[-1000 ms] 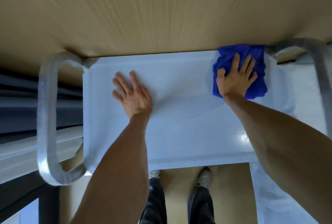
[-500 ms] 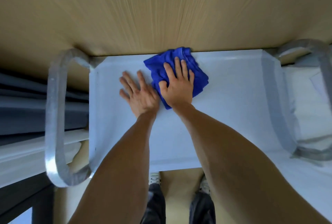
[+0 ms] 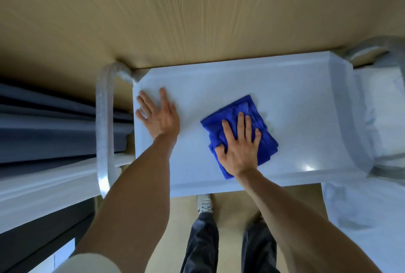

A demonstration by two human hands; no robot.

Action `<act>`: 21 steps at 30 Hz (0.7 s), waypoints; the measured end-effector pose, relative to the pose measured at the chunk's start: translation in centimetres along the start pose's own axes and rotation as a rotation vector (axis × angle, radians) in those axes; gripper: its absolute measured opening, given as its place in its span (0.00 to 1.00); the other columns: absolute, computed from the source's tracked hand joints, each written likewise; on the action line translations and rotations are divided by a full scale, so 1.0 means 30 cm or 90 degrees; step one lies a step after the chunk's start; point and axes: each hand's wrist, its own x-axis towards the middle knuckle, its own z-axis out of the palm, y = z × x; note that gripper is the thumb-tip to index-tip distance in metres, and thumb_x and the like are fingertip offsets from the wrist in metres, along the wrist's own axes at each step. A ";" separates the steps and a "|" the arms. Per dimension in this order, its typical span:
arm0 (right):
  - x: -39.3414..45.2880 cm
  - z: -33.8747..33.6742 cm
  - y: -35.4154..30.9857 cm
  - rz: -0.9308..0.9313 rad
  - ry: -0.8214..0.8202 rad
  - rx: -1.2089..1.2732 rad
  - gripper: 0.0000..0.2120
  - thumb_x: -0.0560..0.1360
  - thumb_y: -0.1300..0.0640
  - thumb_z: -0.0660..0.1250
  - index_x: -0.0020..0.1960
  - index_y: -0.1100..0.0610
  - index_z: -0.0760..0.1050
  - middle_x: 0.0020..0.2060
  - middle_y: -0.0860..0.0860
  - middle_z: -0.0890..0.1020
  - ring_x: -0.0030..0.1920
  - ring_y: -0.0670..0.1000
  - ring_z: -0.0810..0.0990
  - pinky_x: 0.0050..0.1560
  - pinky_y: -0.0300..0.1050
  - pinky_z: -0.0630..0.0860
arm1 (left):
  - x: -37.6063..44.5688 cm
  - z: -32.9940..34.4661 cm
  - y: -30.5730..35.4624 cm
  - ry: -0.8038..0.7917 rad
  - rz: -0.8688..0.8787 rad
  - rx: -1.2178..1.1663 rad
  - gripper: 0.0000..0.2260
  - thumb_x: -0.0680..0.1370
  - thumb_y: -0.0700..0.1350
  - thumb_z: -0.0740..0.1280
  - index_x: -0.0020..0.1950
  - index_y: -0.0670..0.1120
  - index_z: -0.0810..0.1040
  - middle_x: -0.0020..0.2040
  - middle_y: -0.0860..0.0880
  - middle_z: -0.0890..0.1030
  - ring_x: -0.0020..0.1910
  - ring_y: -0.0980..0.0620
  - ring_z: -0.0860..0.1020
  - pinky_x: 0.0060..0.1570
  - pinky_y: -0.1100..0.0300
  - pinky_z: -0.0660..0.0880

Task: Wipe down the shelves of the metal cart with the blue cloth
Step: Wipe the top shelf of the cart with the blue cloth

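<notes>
The metal cart's pale top shelf (image 3: 295, 101) fills the middle of the head view, seen from straight above. A crumpled blue cloth (image 3: 237, 110) lies on it right of centre, towards the near edge. My right hand (image 3: 240, 147) presses flat on the cloth with fingers spread and the thumb tucked into a fold. My left hand (image 3: 158, 111) rests flat and spread on the bare shelf near its left end, holding nothing. The lower shelves are hidden under the top one.
Curved metal handles stand at the cart's left end (image 3: 104, 132) and right end (image 3: 381, 53). A tan wooden wall (image 3: 197, 14) runs behind the cart. Grey curtain folds (image 3: 43, 123) hang at the left. White wrapped surfaces (image 3: 361, 207) lie at the right. My legs and shoes (image 3: 205, 203) are below.
My right hand has slid the cloth from the shelf's far middle rightward and towards the near edge. My left hand has shifted to the shelf's left end.
</notes>
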 end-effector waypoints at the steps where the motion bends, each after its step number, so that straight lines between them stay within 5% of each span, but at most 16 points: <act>1: 0.033 0.001 -0.003 0.008 0.005 -0.003 0.30 0.74 0.44 0.60 0.75 0.50 0.68 0.78 0.61 0.59 0.78 0.63 0.58 0.71 0.69 0.56 | -0.001 0.019 -0.006 0.003 0.013 0.004 0.23 0.83 0.55 0.48 0.79 0.58 0.51 0.79 0.38 0.44 0.78 0.38 0.43 0.74 0.41 0.47; 7: 0.423 -0.004 -0.087 0.076 0.005 0.011 0.32 0.76 0.41 0.53 0.79 0.49 0.59 0.79 0.61 0.54 0.79 0.63 0.51 0.74 0.68 0.50 | 0.017 0.060 -0.001 0.042 0.036 -0.037 0.23 0.83 0.55 0.47 0.79 0.56 0.53 0.79 0.37 0.43 0.78 0.37 0.41 0.74 0.41 0.45; 12: 0.584 0.028 -0.165 0.139 0.067 0.054 0.31 0.75 0.43 0.54 0.77 0.50 0.64 0.77 0.65 0.57 0.78 0.66 0.54 0.72 0.68 0.52 | 0.023 0.066 0.003 0.055 0.042 -0.043 0.23 0.83 0.54 0.48 0.79 0.55 0.55 0.79 0.36 0.44 0.78 0.36 0.42 0.73 0.41 0.45; 17: 0.468 0.013 -0.155 0.103 0.067 0.048 0.28 0.77 0.44 0.54 0.76 0.50 0.65 0.78 0.62 0.59 0.78 0.63 0.56 0.73 0.66 0.55 | 0.003 0.057 0.003 0.043 0.052 -0.045 0.24 0.83 0.55 0.46 0.79 0.55 0.52 0.79 0.36 0.43 0.77 0.36 0.40 0.74 0.39 0.45; 21: 0.024 0.035 -0.181 0.036 0.039 0.022 0.26 0.78 0.46 0.55 0.74 0.51 0.69 0.77 0.61 0.61 0.77 0.61 0.60 0.73 0.63 0.56 | -0.006 -0.007 0.014 -0.022 0.029 -0.028 0.24 0.84 0.54 0.47 0.80 0.55 0.48 0.78 0.36 0.40 0.77 0.36 0.39 0.74 0.40 0.44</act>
